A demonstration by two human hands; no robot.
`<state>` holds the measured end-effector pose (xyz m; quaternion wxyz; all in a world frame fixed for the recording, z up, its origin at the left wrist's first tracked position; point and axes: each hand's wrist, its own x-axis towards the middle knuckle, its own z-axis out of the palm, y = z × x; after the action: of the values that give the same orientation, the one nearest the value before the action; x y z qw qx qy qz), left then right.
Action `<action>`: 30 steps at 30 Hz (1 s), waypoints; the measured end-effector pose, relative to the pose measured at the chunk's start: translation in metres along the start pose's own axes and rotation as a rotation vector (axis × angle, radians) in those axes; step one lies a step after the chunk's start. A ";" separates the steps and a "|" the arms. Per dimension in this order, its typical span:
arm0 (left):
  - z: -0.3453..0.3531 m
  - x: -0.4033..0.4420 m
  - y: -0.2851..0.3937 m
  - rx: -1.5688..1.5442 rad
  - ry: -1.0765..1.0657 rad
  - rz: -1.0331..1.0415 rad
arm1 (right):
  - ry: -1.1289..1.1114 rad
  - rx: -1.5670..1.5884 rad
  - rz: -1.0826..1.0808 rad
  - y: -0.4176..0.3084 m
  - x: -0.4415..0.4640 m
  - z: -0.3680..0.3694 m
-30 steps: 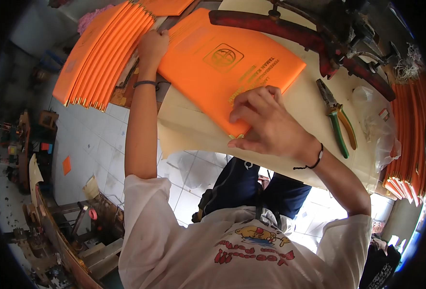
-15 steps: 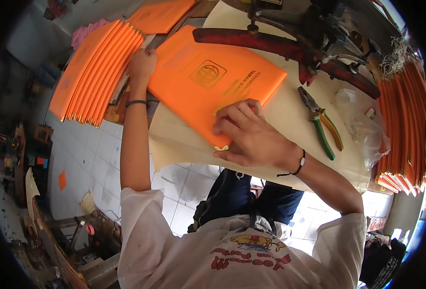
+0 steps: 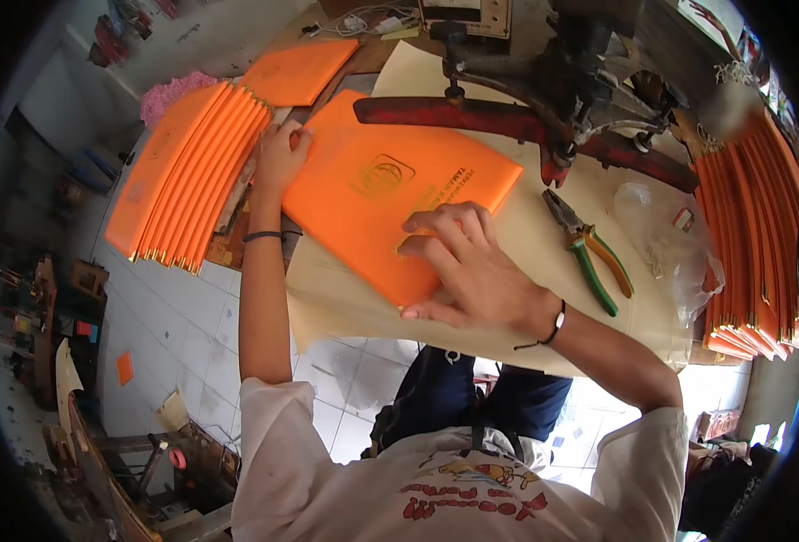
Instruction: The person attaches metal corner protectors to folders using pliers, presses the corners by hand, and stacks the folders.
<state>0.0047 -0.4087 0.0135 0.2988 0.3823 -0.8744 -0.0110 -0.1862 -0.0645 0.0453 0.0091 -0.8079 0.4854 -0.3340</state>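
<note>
An orange folder (image 3: 354,208) with gold print lies at a slant on the pale sheet on the table. At its upper left edge is my left hand (image 3: 280,163), fingers curled; what they hold, if anything, is hidden. Over the folder's near corner is my right hand (image 3: 476,271), fingers bent and apart, the thumb beside the corner. A fanned row of orange folders (image 3: 192,172) with gold corners stands left of my left hand. To the right of my right hand lie pliers (image 3: 589,253) with green and yellow handles.
A black machine with a red curved bar (image 3: 472,113) overhangs the folder's far edge. A clear plastic bag (image 3: 657,226) and hanging orange folders (image 3: 747,244) are at the right. Another orange folder (image 3: 300,72) lies at the back. Behind stands a box with a gauge (image 3: 467,14).
The whole view has shifted, showing more of the table's back. My left hand's fingers have loosened slightly. My right hand's fingers have spread a little more above the folder's near corner.
</note>
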 end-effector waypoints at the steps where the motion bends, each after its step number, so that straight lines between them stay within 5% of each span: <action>1: 0.002 -0.002 0.002 -0.011 0.012 -0.033 | 0.033 0.065 0.008 -0.002 0.001 -0.004; 4: 0.002 -0.003 0.004 -0.114 0.116 -0.117 | 0.061 0.165 0.023 -0.001 0.001 -0.007; 7: 0.007 -0.002 -0.003 -0.089 0.118 -0.077 | -0.107 -0.055 0.053 0.003 -0.003 0.001; 13: -0.004 0.002 0.000 -0.072 -0.079 -0.020 | 0.158 0.281 -0.143 -0.016 0.007 -0.056; 15: 0.006 0.000 -0.012 -0.038 0.049 0.087 | 0.373 0.344 -0.294 -0.039 0.014 -0.092; 18: -0.002 -0.001 0.001 -0.089 -0.026 -0.034 | 0.477 0.286 -0.464 -0.066 0.000 -0.134; 30: -0.002 -0.005 0.003 -0.185 -0.003 -0.109 | 0.258 0.041 -0.564 -0.112 -0.057 -0.194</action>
<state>0.0066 -0.4024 0.0133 0.3306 0.4000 -0.8479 -0.1087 -0.2230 0.0996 0.2040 -0.1294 -0.8615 0.2322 -0.4327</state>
